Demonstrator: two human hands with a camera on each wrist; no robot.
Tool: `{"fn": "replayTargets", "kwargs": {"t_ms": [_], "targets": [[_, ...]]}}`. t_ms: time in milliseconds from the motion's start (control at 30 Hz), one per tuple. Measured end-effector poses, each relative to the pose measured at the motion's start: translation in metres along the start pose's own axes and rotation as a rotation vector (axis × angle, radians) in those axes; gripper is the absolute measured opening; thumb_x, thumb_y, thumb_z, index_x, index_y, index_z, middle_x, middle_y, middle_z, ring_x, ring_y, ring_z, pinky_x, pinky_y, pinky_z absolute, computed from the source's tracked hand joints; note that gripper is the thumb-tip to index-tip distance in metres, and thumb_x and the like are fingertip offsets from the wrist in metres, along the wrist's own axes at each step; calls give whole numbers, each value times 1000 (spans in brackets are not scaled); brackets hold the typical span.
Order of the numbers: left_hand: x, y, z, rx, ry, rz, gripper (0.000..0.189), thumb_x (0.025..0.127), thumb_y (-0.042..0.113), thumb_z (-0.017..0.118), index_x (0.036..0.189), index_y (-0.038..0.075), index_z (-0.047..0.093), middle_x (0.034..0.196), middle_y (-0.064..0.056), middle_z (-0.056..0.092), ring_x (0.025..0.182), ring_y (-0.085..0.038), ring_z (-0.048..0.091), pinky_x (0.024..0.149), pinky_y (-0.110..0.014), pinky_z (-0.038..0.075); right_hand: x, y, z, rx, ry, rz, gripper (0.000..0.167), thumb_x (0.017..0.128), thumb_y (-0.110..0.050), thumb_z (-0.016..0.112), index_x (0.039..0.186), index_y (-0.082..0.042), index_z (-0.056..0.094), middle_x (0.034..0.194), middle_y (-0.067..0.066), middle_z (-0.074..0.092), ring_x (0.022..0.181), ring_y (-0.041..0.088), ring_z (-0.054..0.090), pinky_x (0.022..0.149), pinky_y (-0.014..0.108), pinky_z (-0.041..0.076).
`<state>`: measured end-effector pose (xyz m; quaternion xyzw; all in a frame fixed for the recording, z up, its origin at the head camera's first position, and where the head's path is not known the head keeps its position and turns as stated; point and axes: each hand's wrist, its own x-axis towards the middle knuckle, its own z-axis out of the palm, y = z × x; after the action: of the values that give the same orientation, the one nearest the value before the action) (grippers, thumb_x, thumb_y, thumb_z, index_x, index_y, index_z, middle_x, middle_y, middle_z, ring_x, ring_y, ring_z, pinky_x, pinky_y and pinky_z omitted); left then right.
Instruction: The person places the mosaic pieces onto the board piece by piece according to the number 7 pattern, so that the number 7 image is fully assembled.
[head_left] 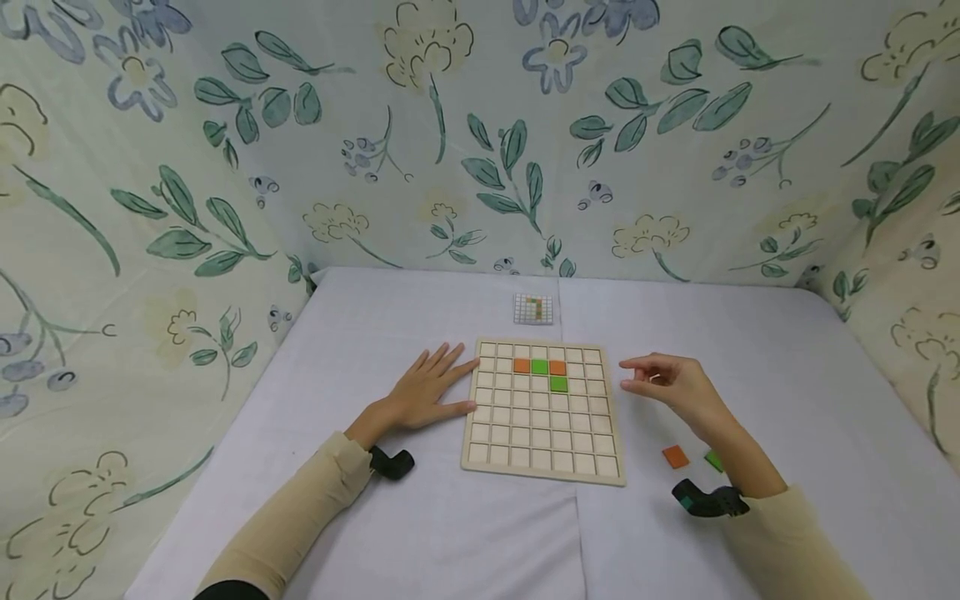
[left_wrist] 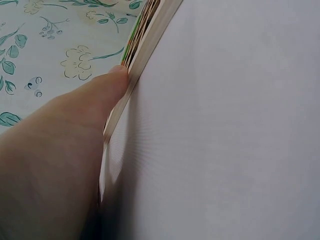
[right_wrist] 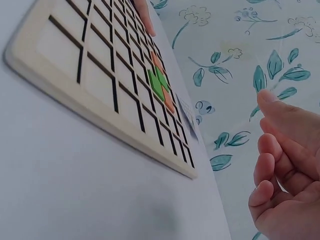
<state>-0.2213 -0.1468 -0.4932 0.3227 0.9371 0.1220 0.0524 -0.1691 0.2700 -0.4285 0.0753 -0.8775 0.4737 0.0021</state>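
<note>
A square wooden grid board lies on the white cloth, holding two orange and two green tiles in its upper rows. One green tile sits directly below the right-hand orange tile. My left hand rests spread out at the board's left edge, thumb and fingertip against the frame. Just beyond the right edge, my right hand hovers with nothing in it, thumb and index finger apart. In the right wrist view its other fingers are loosely bent.
A loose orange tile and a green tile, partly covered by the right wrist, lie right of the board. Behind the board is a small card with a coloured grid pattern. Floral fabric hangs around the table.
</note>
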Motion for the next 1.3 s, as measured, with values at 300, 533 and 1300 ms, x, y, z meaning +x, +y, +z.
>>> {"fn": "replayTargets", "kwargs": {"t_ms": [300,533,1300], "targets": [[-1,1,-2,-5,-3,2,83,95,73,38,161,28,18,167,-8,5,152,-33,0,119,-54,1,-26,17,-25,-62,20,7,42,88,-24,79,120,2,69,88,9,59,74,18,56,62,27,50],[-1,2,-2,4,3,0,82,95,72,38,161,27,18,167,-8,5,152,-33,1,119,-54,1,-42,32,-35,-64,-49,12,39,87,-18,80,118,3,70,84,7,59,72,18,54,59,27,49],[0,0,-1,7,5,3,82,95,73,37,161,27,19,167,-9,7,152,-34,2,119,-55,1,-58,72,-50,29,-353,-115,28,80,-4,82,106,2,74,80,12,57,70,14,50,54,28,42]]}}
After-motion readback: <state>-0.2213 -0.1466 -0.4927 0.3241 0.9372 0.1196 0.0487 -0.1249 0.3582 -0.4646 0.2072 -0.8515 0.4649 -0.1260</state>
